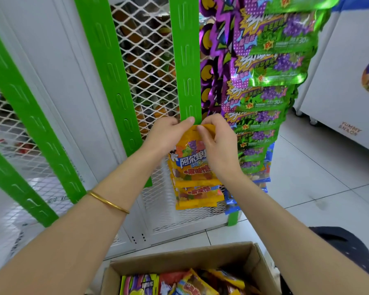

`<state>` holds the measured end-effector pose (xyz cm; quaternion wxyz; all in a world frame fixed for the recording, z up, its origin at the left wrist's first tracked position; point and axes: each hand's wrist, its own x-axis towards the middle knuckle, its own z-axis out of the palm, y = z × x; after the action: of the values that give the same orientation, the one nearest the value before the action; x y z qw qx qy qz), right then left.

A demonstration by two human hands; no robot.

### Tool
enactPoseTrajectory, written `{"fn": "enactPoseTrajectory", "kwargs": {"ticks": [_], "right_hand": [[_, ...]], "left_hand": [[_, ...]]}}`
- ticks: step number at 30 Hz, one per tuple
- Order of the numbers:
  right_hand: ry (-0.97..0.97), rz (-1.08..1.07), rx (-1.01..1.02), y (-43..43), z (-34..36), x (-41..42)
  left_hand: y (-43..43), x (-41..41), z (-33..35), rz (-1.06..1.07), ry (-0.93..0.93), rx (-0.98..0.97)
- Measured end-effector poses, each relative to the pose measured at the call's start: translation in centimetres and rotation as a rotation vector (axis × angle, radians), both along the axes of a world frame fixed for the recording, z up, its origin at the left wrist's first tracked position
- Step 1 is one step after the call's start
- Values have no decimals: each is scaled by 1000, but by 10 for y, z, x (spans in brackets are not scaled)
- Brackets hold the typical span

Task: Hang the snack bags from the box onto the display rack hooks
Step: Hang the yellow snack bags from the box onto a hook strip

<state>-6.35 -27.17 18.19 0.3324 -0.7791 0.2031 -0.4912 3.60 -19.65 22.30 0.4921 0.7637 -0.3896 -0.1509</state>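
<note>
Closest to the person, below the fingers, an open cardboard box (179, 260) stands on the floor. It holds a good many snack bags (192, 283), yellow, red and purple, so by my reckoning much of the job is left.

Above the box both hands meet at the top edge of a yellow bag (190, 154). The left hand (166, 133), with a thin gold bangle (107, 202) on its forearm, pinches the left corner. The right hand (217, 141) pinches the right, its fingers (202, 129) curled over the seam. They press the bag's top against a green strip (187, 60) of the rack. The hook is hidden behind the fingers, so I cannot tell whether the bag has caught on it. I judge this bag to be mid-hanging.

Just under the fingers, several hung yellow bags (196, 194) overlap down the same strip. Right of the fingers a long column of purple and green bags (270, 81) hangs full, with blue bags (232, 201) at its foot. Above the fingers the strip is bare, and to the left two more green strips (107, 71) carry nothing.

No table carries anything; all rests on a pale tiled floor (306, 177). Behind the strips is white wire mesh (145, 60) with dim goods beyond. Far right of the fingers stands a white cabinet (349, 81) on castors.
</note>
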Motion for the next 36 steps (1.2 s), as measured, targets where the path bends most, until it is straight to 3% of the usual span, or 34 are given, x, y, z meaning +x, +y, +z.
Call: {"fn": "enactPoseTrajectory", "kwargs": {"ticks": [10,26,29,36], "right_hand": [[103,-63,-45,-2,-9,3],[228,-99,-9,-2,-25,0],[221,-106,37,3,-26,-8],[224,-292,100,37,-75,-50]], "left_hand": [[-2,7,3,-43,78,168],[9,4,-11,-74,-150,16],[13,3,-15,-54,-260,23],[62,-10,-49,48,-437,-85]]}}
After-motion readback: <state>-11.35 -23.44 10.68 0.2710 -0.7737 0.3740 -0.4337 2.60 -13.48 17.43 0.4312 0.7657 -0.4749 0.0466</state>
